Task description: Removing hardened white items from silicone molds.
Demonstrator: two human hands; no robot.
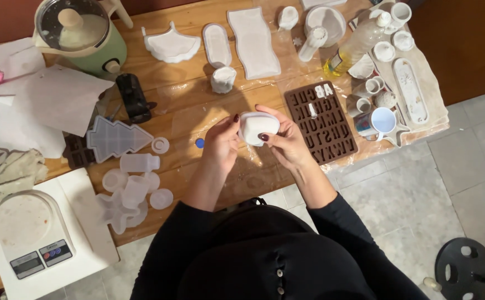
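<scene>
Both my hands hold a small white rounded mould or cast piece (257, 127) above the wooden table (187, 103). My left hand (222, 143) grips its left side with the thumb on top. My right hand (287, 140) cups its right side, thumb pressed on the front. A brown letter-shaped silicone mould (323, 123) lies just right of my right hand. A small blue cap (199, 143) lies on the table left of my left hand.
White cast pieces lie along the far edge: a fan shape (171, 45), an oval tray (217, 44), a wavy tray (253, 41). A green pot (81, 36), a clear tree mould (116, 138), a kitchen scale (28, 233), a blue-rimmed cup (383, 120) and an oil bottle (356, 47) stand around.
</scene>
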